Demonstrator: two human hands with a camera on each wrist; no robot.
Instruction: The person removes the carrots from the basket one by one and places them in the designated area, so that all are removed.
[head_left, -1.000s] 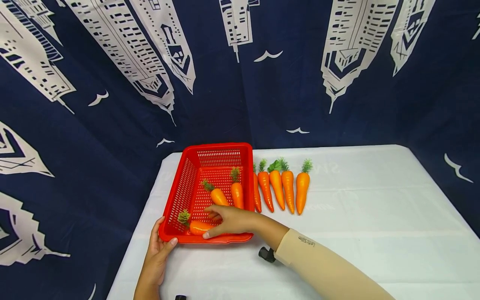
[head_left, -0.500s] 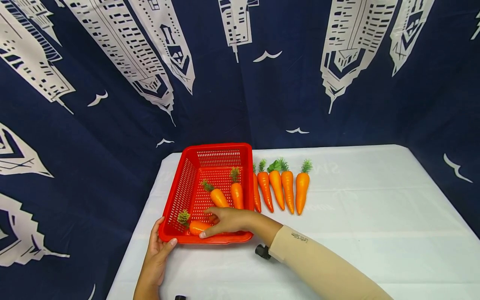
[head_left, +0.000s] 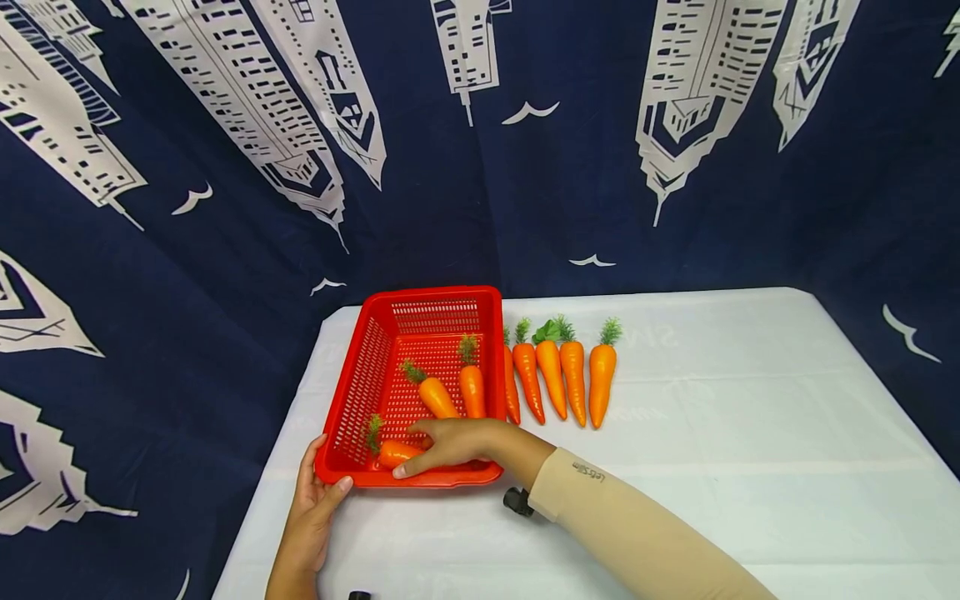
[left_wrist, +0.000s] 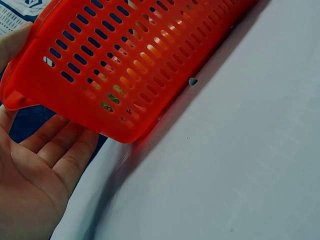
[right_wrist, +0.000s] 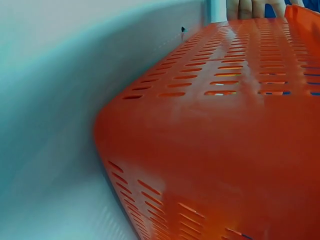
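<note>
My left hand (head_left: pixel 309 512) grips the near left corner of a red plastic basket (head_left: pixel 347 379), thumb on the rim and fingers along the outside. In the left wrist view those fingers (left_wrist: pixel 60 150) lie under the rim of the basket (left_wrist: pixel 85 107). Inside the basket, my right hand (head_left: pixel 453 442) holds an orange carrot (head_left: pixel 396 453) lying along the near wall; its green top points left, and its other end is hidden by the hand. Two more carrots, one slanted (head_left: pixel 438 398) and one upright in view (head_left: pixel 472 392), lie beyond. The right wrist view shows only the basket's outside (right_wrist: pixel 210 130).
Several carrots (head_left: pixel 573 375) lie in a row on the white table (head_left: pixel 712 467), right of the basket; the leftmost is partly hidden by its rim. A small black object (head_left: pixel 517 502) shows beside my right wrist. Dark blue printed cloth (head_left: pixel 570 200) hangs behind.
My right hand has shifted slightly left and toward me inside the basket. The green top of the near carrot has turned a little. My left hand stays on the corner.
</note>
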